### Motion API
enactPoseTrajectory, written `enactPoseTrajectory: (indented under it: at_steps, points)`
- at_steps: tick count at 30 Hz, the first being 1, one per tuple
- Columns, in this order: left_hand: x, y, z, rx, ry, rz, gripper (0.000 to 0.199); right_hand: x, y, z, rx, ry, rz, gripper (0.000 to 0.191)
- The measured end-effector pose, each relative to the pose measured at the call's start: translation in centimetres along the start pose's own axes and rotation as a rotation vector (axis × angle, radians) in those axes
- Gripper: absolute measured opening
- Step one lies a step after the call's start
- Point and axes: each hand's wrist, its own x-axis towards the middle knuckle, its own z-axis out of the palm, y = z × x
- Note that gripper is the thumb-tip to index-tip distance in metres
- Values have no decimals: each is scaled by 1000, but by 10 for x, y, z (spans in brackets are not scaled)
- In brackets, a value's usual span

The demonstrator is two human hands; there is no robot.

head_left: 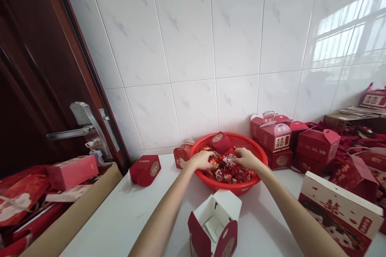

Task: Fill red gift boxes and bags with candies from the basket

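A round red plastic basket (259,148) stands against the tiled wall, filled with wrapped candies (226,166). My left hand (203,160) reaches into its left side, fingers curled down among the candies. On the right side my right hand (246,158) touches the candies too, its fingers bent. What either hand grips, if anything, is hidden. A small closed red box (221,142) lies on the candies behind the hands. In front of the basket, an open red box (212,227) with a white inside stands with its flaps up.
Red boxes (282,140) are stacked right of the basket. A cream and red box (339,213) stands at the front right. Another red box (145,170) lies at the left, near a cardboard carton (87,204) of red packaging. A door handle (70,133) juts out at far left.
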Motion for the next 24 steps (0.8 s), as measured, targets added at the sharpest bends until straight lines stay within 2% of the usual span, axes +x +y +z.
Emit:
enactPoseTrajectory:
  at_steps: [3,7,11,16,20,24]
  points:
    - [5,-4,5,-13,-25,-3,39,5,10,3,201,122,-45,13]
    - [5,-6,6,-59,17,24,33,5,12,4,408,191,-21,16]
    - [2,-10,6,-291,158,65,27,-1,7,-1,587,256,27,23]
    - [4,-17,8,-557,479,-37,22,-8,0,-8,925,315,122,27]
    - [7,-18,9,-605,517,-102,23,-10,-3,-11,1210,297,152,25]
    - [7,-17,8,-628,529,-128,28,-10,-5,-13,1283,281,203,16]
